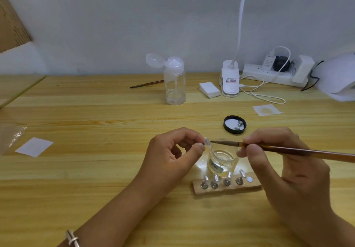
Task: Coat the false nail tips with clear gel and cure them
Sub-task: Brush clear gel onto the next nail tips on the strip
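A wooden table [96, 179] bears a gel jar [222, 160], nail stand [226, 188], lid [234, 124], bottle [175, 81], wipes [209, 89] and lamp [230, 81].

place: probably a home nail-craft desk | cues: wooden table [96, 169], clip lamp [230, 81], power strip [257, 73], nail lamp [338, 77]

soft, even indoor light covers the wooden surface [96, 112], warm in tone, while the grey wall [115, 16] across the upper half of the frame reads dull and flat. a bright white glow pools on the wood around the glass jar [221, 162] at lower centre, the only strong highlight. shadows are faint and diffuse. the wide lens bows the surface's far edge. the cardboard box [11, 21] at upper left and the right hand [288, 169] at lower right are blurred, and fine detail is smeared throughout.
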